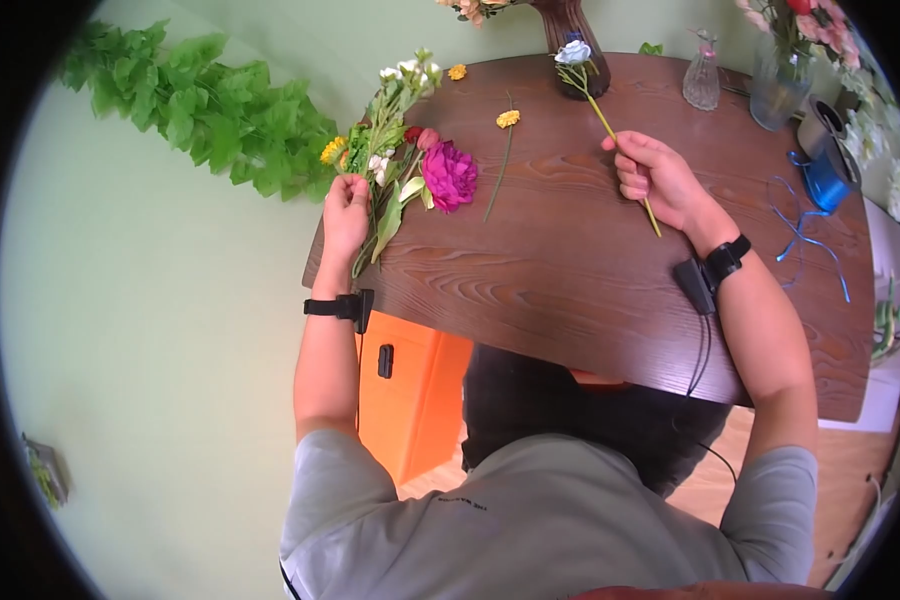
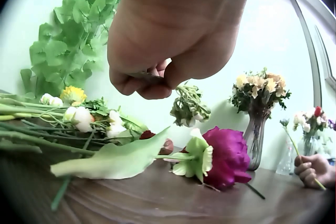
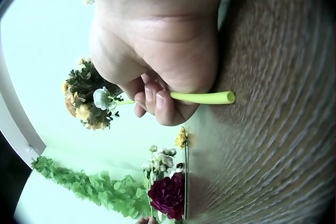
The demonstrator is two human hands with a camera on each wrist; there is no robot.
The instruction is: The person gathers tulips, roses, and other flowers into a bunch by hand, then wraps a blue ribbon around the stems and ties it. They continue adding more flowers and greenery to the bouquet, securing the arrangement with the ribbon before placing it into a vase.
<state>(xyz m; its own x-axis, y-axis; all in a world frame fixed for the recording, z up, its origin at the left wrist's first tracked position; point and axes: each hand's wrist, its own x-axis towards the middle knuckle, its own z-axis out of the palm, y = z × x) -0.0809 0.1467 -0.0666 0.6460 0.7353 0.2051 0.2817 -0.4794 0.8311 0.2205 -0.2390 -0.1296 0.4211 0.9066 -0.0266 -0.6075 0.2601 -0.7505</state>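
Observation:
My right hand [image 1: 660, 178] holds a pale blue artificial flower [image 1: 573, 53] by its yellow-green stem [image 3: 202, 98], above the table's right half. The bloom points away from me, and the cut stem end sticks out below the fist. At the left edge of the table my left hand [image 1: 346, 215] pinches the stem of a white flower spray [image 1: 410, 75], its blooms rising beyond the fingers. Close around that hand lie a magenta peony [image 1: 450, 177], a yellow flower [image 2: 73, 95], small white blooms [image 2: 79, 118] and a broad pale green leaf [image 2: 113, 155]. The left fingertips are partly hidden in the left wrist view.
On the dark wooden table [image 1: 570, 270] lies a single yellow flower [image 1: 508, 119] on a thin stem. A brown vase [image 1: 567, 25], a small glass bottle [image 1: 702, 85] and a glass vase [image 1: 778, 90] stand behind. Blue ribbon [image 1: 828, 178] sits right; leafy garland [image 1: 210, 110] hangs left.

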